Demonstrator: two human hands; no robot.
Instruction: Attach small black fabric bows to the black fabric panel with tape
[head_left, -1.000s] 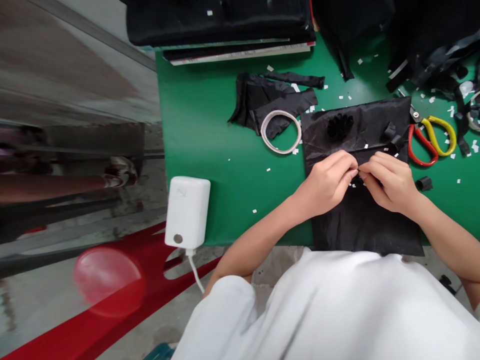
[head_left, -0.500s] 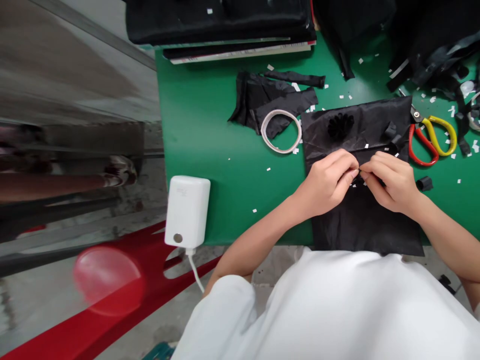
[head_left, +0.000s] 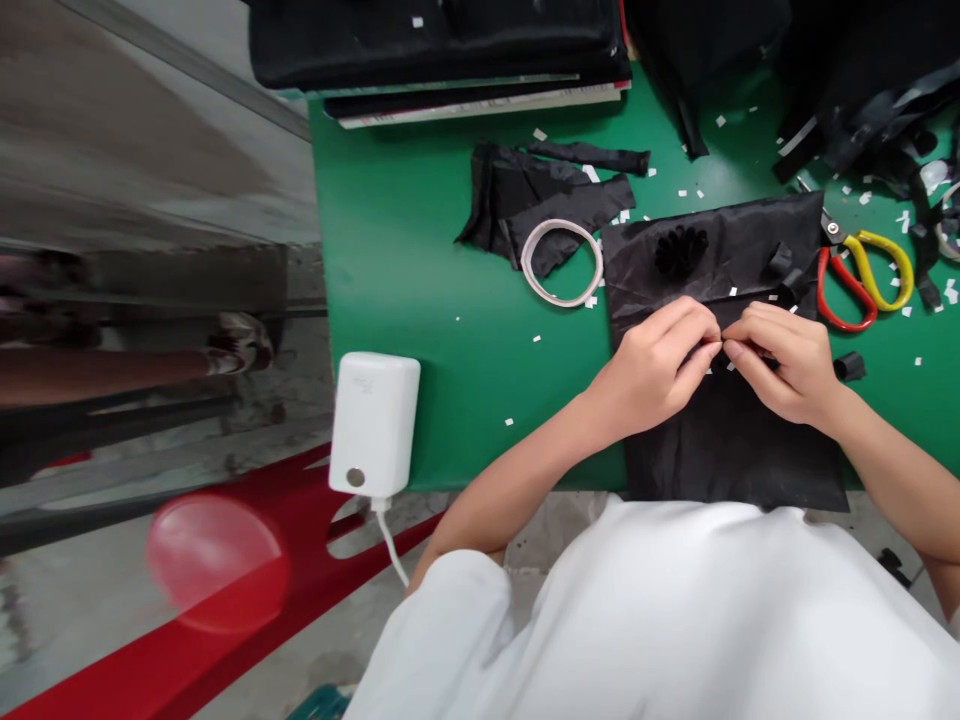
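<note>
My left hand (head_left: 656,365) and my right hand (head_left: 780,362) meet fingertip to fingertip over a sheet of black fabric (head_left: 739,440) on the green table (head_left: 420,260). Both pinch something small and dark between them; I cannot make out what it is. A black fabric flower (head_left: 680,250) lies on the sheet just beyond my hands. Small black fabric rolls (head_left: 780,262) rest near the sheet's right edge.
Red and yellow scissors (head_left: 862,275) lie to the right. A whitish tape ring (head_left: 562,262) sits on black scraps (head_left: 540,195) at the left. Black fabric stacks (head_left: 442,45) line the far edge. A white power adapter (head_left: 373,425) hangs at the table's near-left corner. White paper bits are scattered about.
My fingertips have pressed slightly closer together over the fabric; nothing else has moved.
</note>
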